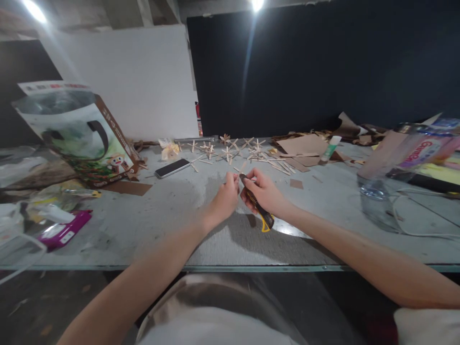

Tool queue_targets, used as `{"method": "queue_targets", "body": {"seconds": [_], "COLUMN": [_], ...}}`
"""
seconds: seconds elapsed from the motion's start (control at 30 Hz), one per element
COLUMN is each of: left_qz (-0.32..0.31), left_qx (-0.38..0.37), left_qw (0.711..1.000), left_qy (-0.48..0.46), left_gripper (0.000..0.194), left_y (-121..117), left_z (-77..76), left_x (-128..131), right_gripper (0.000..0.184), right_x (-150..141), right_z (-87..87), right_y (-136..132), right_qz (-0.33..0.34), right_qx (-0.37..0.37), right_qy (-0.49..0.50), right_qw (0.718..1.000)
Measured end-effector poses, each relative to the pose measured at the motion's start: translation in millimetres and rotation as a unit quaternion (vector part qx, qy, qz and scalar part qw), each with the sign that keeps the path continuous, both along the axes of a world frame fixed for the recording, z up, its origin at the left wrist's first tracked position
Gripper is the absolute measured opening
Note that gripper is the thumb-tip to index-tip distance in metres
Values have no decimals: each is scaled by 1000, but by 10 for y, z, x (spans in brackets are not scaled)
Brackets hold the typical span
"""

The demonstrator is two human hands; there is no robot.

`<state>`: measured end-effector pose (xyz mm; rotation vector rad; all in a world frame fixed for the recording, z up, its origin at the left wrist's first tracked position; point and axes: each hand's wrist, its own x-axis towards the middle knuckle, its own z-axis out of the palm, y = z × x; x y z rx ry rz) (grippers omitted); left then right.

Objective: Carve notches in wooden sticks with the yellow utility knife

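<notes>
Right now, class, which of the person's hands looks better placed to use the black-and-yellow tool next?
Probably the right hand: its fingers grip the black-and-yellow tool, while the left hand is only near the tool's far end.

I make out pale, whitish cloth of a top (pixel 215 328) at the bottom centre, smooth and softly blurred, and a loose, light sleeve (pixel 427 327) in the lower right corner. The left hand (pixel 226 195) and right hand (pixel 268 192) are bare, as are both slim forearms (pixel 352 244).
</notes>
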<state>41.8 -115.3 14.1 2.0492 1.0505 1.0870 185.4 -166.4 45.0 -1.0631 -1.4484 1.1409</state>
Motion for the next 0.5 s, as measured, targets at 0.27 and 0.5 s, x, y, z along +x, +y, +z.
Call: {"method": "queue_targets", "body": {"seconds": [0.27,0.5], "left_qz": [-2,3], "left_qx": [-4,-10], "left_qw": [1000,999], "left_qy": [-20,-39], "left_gripper": [6,9], "left_y": [0,16], "left_z": [-31,-21], "left_x": [40,59], "right_gripper": [28,33], "right_x": [-35,-44], "right_z": [-24,-99], "right_y": [-6,31], "right_qz": [2,3], "right_qx": [2,30], "right_qy": [23,22], "right_qw": [1000,999]}}
